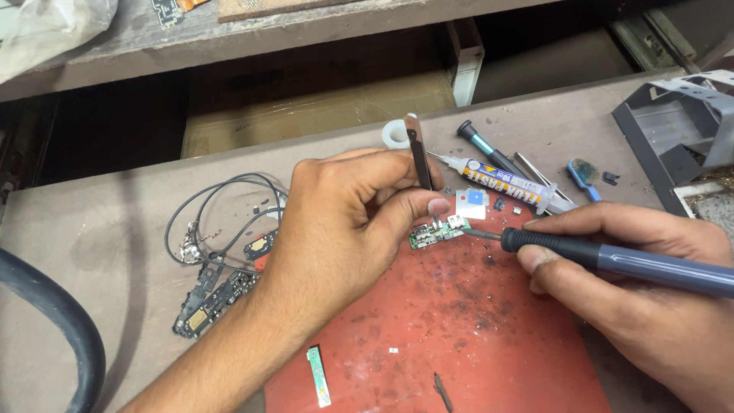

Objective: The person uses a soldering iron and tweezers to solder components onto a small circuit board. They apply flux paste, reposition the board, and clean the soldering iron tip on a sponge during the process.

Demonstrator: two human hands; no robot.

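Observation:
My left hand (348, 222) pinches dark tweezers (420, 157), their tips pressing down on a small green circuit board (436, 231) that lies on a red work mat (459, 329). My right hand (642, 283) grips a soldering iron (612, 258) with a black collar and grey-blue handle. Its metal tip touches the right end of the small board. The tweezer tips are hidden behind my left fingers.
A flux syringe (501, 182), a screwdriver (482, 147), a small blue brush (585, 177) and a white tape roll (395, 134) lie behind the mat. Black wires (222, 218) and dark boards (218, 298) sit at left. A grey metal stand (673, 130) is at right, a green strip board (318, 375) near the front.

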